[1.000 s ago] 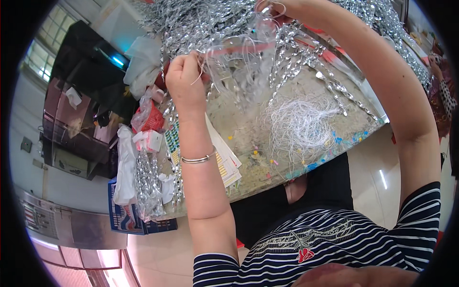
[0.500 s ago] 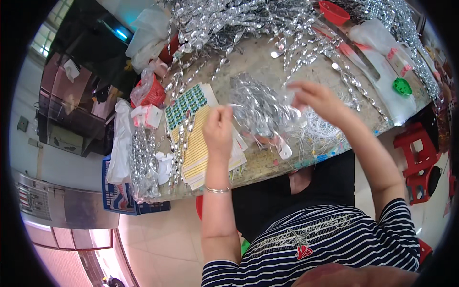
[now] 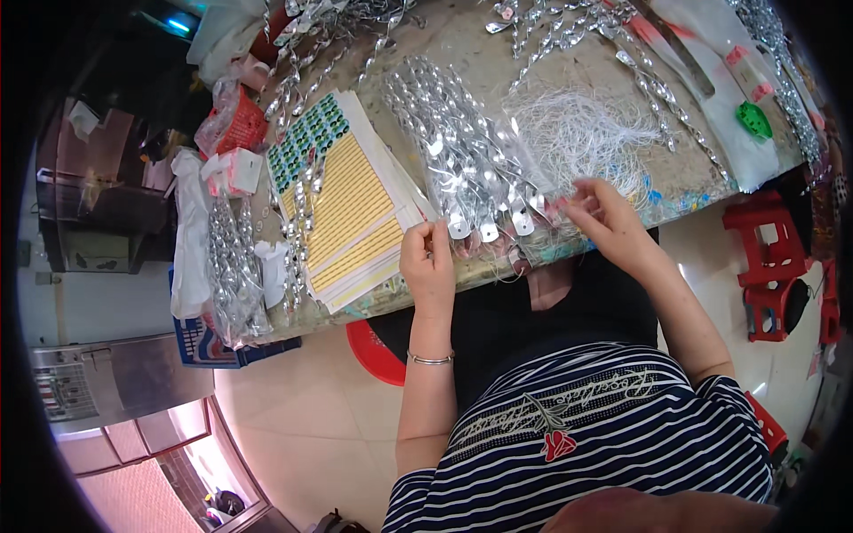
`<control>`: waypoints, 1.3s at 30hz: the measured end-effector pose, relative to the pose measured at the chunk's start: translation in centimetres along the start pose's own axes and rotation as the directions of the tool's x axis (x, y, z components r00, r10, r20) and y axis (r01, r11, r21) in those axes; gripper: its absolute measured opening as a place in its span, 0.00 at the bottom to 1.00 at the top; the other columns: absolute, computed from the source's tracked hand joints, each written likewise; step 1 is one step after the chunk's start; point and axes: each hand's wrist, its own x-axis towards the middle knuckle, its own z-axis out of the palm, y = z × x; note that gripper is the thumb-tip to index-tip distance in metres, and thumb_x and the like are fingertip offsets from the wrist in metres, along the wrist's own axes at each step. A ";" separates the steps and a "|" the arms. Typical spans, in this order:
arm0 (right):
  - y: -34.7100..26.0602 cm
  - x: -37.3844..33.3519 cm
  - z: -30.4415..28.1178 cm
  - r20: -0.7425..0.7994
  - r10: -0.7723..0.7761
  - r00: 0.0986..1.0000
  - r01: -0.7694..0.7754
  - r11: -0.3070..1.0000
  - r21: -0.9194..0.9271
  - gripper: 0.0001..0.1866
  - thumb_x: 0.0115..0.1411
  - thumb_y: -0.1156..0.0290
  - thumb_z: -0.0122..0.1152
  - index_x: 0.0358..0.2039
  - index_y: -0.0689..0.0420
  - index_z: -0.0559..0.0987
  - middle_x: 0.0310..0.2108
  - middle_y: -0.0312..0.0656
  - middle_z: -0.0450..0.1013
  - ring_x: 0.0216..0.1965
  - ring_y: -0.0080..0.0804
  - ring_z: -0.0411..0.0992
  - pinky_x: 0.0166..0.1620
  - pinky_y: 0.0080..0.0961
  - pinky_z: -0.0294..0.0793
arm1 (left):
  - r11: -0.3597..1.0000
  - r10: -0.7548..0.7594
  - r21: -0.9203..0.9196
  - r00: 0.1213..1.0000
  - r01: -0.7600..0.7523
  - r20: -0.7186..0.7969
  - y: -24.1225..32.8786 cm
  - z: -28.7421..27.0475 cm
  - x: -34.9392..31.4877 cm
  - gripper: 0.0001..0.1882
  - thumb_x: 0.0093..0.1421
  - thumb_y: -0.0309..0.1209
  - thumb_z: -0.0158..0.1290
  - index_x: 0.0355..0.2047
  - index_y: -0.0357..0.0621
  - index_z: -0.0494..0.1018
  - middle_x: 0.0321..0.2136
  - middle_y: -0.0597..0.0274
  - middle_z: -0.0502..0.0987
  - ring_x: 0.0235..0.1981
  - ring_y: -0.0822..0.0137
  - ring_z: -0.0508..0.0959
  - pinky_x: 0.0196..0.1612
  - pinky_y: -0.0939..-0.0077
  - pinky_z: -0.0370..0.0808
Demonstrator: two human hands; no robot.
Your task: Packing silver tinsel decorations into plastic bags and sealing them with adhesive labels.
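Flat on the worktable lies a clear plastic bag (image 3: 498, 147) holding several twisted silver foil strips (image 3: 435, 124). Their rounded, holed end tabs (image 3: 458, 228) line up near the table's front edge. My left hand (image 3: 427, 266) is closed, thumb and fingertips pinching the bag's near left corner. At the near right corner is my right hand (image 3: 613, 229), its fingers bent and the fingertips closed on the bag's edge. A loose tangle of thin white string (image 3: 582, 133) lies just beyond my right hand.
Left of the bag are stacked sticker sheets (image 3: 355, 200), yellow and green. Farther left stand a red basket (image 3: 242, 120) and a small white-and-pink box (image 3: 233, 171). A green clip-like piece (image 3: 753, 119) lies at right. Red stools (image 3: 766, 235) stand on the floor.
The bag of silver strips, bunched before, now lies flatter with its tabs toward me. Both hands have come down to its near corners. The whole view has shifted.
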 end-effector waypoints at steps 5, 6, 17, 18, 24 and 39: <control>0.1 -2.8 1.6 0.386 0.061 0.921 -0.067 0.998 0.003 0.17 0.65 0.68 0.59 0.50 0.63 0.72 0.32 0.38 0.76 0.32 0.20 0.74 0.35 0.21 0.76 | 0.999 0.001 0.038 1.000 -0.001 0.006 0.1 -0.1 -0.7 0.09 0.64 0.31 0.56 0.31 0.36 0.73 0.24 0.66 0.73 0.26 0.76 0.70 0.32 0.81 0.69; -0.3 -2.9 2.0 0.384 0.058 0.922 -0.064 0.998 0.003 0.17 0.65 0.68 0.59 0.50 0.63 0.72 0.32 0.38 0.76 0.32 0.20 0.74 0.35 0.21 0.76 | 1.000 -0.003 0.031 1.000 0.002 0.018 0.0 0.0 -0.7 0.09 0.63 0.31 0.57 0.31 0.37 0.74 0.25 0.64 0.74 0.26 0.74 0.72 0.33 0.79 0.70; -1.8 0.8 5.2 0.413 0.265 0.871 -0.375 0.902 0.213 0.13 0.69 0.68 0.49 0.48 0.64 0.68 0.28 0.38 0.76 0.24 0.21 0.73 0.28 0.17 0.73 | 0.993 0.117 -0.013 0.991 -0.116 0.059 -0.3 0.1 -1.3 0.08 0.62 0.29 0.57 0.30 0.38 0.73 0.26 0.61 0.75 0.27 0.70 0.73 0.34 0.76 0.72; -2.2 1.0 5.2 0.398 0.265 0.878 -0.383 0.888 0.254 0.10 0.69 0.68 0.48 0.43 0.62 0.68 0.28 0.38 0.76 0.24 0.20 0.72 0.28 0.17 0.73 | 0.994 0.109 -0.026 0.992 -0.108 0.057 -0.4 0.0 -1.4 0.07 0.62 0.28 0.58 0.30 0.38 0.72 0.26 0.61 0.74 0.26 0.70 0.73 0.33 0.76 0.72; -3.2 2.6 5.4 0.216 0.176 0.960 -0.230 0.939 0.255 0.16 0.69 0.71 0.48 0.54 0.63 0.68 0.30 0.37 0.76 0.24 0.19 0.70 0.29 0.17 0.72 | 0.989 0.148 -0.018 0.986 -0.147 0.081 -0.9 0.1 -1.5 0.07 0.60 0.26 0.59 0.29 0.38 0.72 0.25 0.60 0.74 0.26 0.70 0.73 0.32 0.77 0.71; -1.2 -3.6 5.6 0.180 -0.190 0.965 0.239 0.919 -0.315 0.20 0.55 0.62 0.70 0.42 0.59 0.75 0.27 0.43 0.71 0.27 0.35 0.73 0.31 0.29 0.72 | 0.993 0.116 -0.015 0.990 -0.115 0.083 -1.3 0.4 -1.5 0.07 0.60 0.25 0.58 0.28 0.37 0.72 0.24 0.60 0.74 0.23 0.70 0.74 0.29 0.77 0.71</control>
